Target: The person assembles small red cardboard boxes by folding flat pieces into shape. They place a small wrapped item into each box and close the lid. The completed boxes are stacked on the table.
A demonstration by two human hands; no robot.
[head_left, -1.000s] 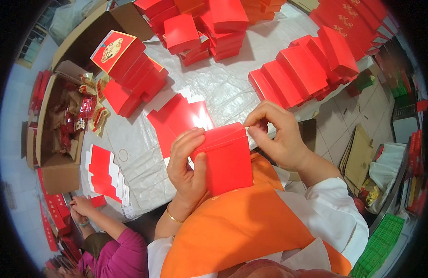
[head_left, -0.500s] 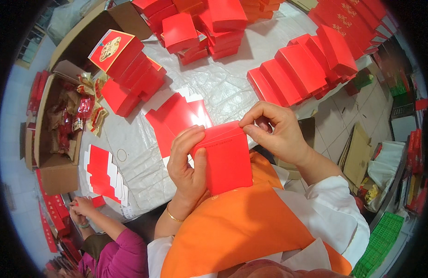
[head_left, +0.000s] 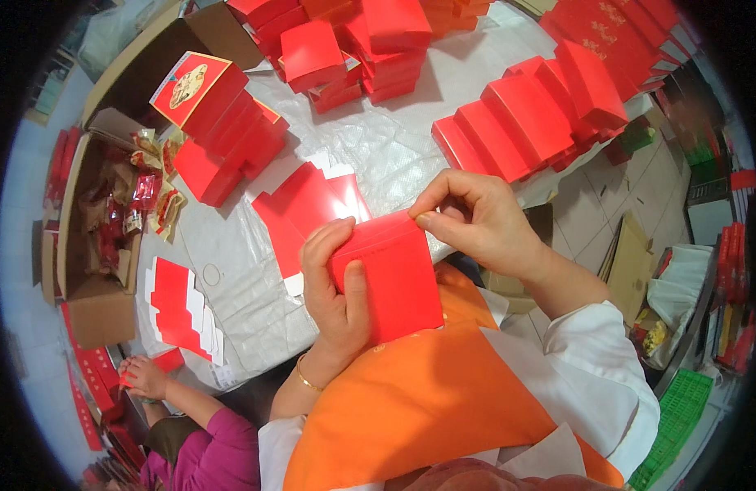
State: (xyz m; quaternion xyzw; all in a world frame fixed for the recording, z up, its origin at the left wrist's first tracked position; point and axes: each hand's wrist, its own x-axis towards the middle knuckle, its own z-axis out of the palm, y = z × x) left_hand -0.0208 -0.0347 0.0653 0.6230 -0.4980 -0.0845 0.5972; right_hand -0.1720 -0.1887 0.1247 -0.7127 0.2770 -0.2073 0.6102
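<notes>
A red cardboard box (head_left: 394, 282) is held upright above my orange apron, near the table's front edge. My left hand (head_left: 333, 286) grips its left side, thumb laid across the front face. My right hand (head_left: 472, 217) pinches the box's top right flap between thumb and fingers. Just behind the box, a flat unfolded red box blank (head_left: 300, 204) lies on the white table cover (head_left: 386, 139).
Rows of folded red boxes (head_left: 533, 110) stand at the right, more stacks (head_left: 227, 135) at the left and far side. An open carton (head_left: 92, 237) of packets sits left. Flat blanks (head_left: 182, 311) lie near another person's hand (head_left: 141, 376) at lower left.
My right hand's fingers have closed down a little on the box's top flap. The box and my left hand stay almost where they were.
</notes>
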